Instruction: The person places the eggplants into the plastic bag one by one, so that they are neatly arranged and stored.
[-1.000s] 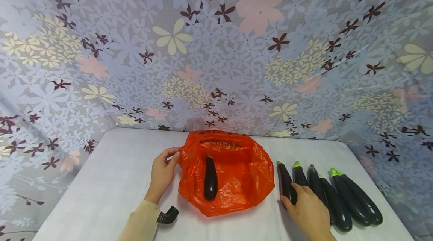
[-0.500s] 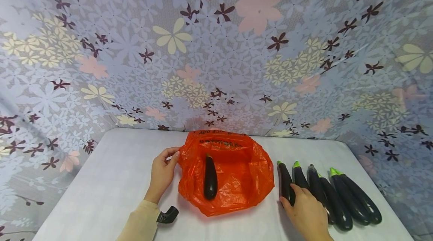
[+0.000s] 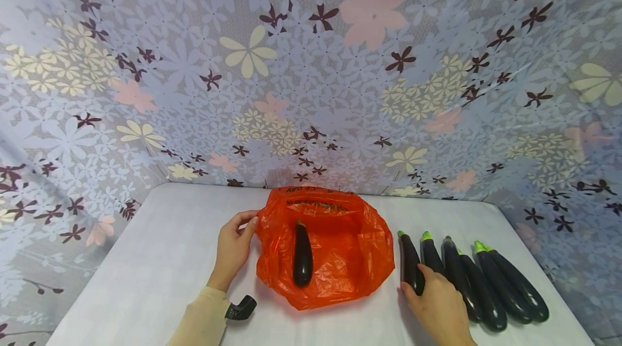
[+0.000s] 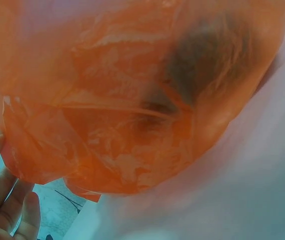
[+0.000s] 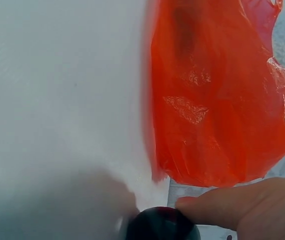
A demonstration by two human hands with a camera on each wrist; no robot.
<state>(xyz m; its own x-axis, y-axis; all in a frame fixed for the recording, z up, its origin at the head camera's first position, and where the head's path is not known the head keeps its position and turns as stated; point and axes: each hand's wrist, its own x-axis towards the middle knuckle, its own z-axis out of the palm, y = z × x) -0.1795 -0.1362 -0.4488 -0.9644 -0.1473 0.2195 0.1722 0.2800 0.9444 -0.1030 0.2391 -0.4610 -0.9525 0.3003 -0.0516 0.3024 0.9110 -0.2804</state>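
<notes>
Head cam: we've got the leftmost long, glossy black-purple eggplant (image 3: pixel 410 260) R of the gaping, thin red plastic bag (image 3: pixel 340 268) on the white-covered counter (image 3: pixel 146 270). Smooth skin + our low hold = poss. slip; bag mouth could sag if our L lets go. R hand (image 3: pixel 439 303) palm-down, fingers curled round eggplant; L hand (image 3: pixel 235 251) angled in from lower L, fingers pinching bag's edge. L wrist cam: thumb at bag edge, other fingers loosely bent. R wrist cam: thumb against eggplant's rounded end, bag beyond.
</notes>
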